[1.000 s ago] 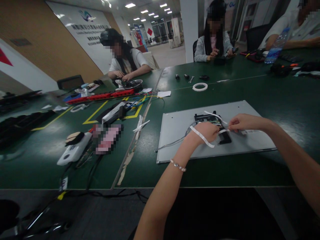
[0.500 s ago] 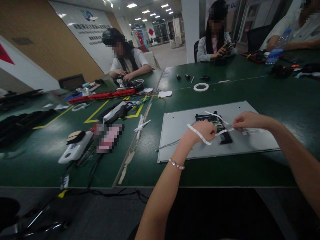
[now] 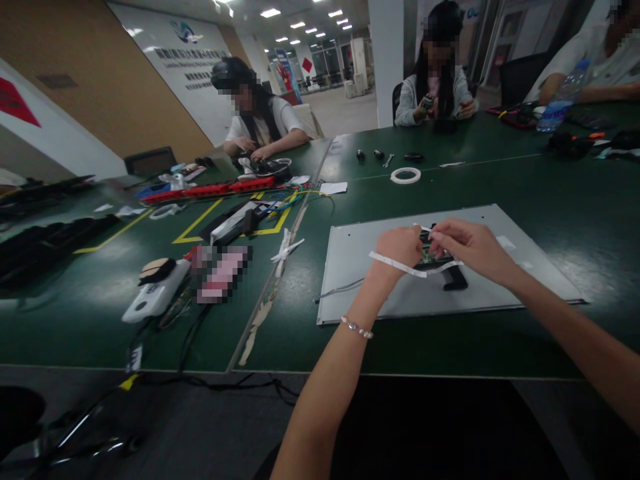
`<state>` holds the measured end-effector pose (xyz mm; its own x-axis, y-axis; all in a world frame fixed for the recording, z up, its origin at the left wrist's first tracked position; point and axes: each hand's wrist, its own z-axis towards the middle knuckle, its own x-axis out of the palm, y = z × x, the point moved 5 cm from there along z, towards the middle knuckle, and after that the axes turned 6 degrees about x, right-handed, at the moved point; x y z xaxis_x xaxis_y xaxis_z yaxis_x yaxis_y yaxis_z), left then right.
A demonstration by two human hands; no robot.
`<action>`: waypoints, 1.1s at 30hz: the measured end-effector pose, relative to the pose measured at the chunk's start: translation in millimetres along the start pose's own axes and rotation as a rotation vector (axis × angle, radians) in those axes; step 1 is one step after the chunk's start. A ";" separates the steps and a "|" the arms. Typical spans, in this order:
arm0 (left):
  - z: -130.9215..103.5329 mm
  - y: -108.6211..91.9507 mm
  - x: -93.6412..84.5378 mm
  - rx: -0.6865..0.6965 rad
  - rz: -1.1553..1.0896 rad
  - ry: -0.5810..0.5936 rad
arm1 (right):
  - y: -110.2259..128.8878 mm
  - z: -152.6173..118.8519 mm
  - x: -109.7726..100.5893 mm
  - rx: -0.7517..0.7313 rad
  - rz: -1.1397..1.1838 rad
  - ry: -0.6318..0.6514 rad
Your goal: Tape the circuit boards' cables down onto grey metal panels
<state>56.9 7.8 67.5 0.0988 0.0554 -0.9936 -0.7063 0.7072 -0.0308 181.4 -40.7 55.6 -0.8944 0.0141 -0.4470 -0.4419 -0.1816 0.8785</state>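
Note:
My left hand [image 3: 400, 247] is closed, its fingers curled over a black frame with a green circuit board [image 3: 431, 252] on a pale flat panel [image 3: 350, 280]. A narrow white tape strip [image 3: 400, 265] crosses below this hand at the wrist and reaches right over the frame. My right hand [image 3: 463, 245] is close beside it, thumb and fingers pinched together at a short piece of white strip above the board. The fingertips of both hands nearly meet, and they partly hide the board and strip ends. A black bracket end [image 3: 455, 279] shows below my right hand.
A roll of white tape [image 3: 405, 175] lies beyond the panel, near a small wrench [image 3: 388, 161]. Left are a white device [image 3: 155, 293], a pink blurred object [image 3: 224, 273] and red power strips [image 3: 210, 189]. Co-workers sit across the table; a water bottle [image 3: 560, 100] stands far right.
My right hand has moved left and slightly up, from the panel's right part to beside my left hand. The white strip stretched between the hands now hangs in a curve below them.

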 end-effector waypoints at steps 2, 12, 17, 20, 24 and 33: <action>0.0 3.3 -0.4 -0.038 -0.009 0.006 | 7.8 -5.4 16.6 -0.034 0.010 0.061; 2.8 16.2 4.1 -0.140 -0.002 -0.004 | 22.8 -18.4 36.3 -0.203 -0.012 0.249; 3.9 21.2 7.6 -0.174 0.008 -0.034 | 33.0 -24.1 33.8 -0.393 -0.125 0.217; 3.1 20.8 8.6 -0.176 0.003 -0.033 | 32.4 -24.3 33.6 -0.430 -0.144 0.197; 1.7 21.6 8.5 -0.181 0.007 -0.042 | 33.6 -24.7 34.2 -0.456 -0.142 0.209; 4.8 23.2 11.9 -0.210 -0.078 -0.120 | 33.8 -23.5 21.8 -0.445 -0.024 0.045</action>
<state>45.0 28.3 55.4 0.2327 0.0986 -0.9675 -0.8220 0.5516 -0.1415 148.6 -69.6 71.6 -0.8760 -0.0178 -0.4820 -0.3810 -0.5872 0.7142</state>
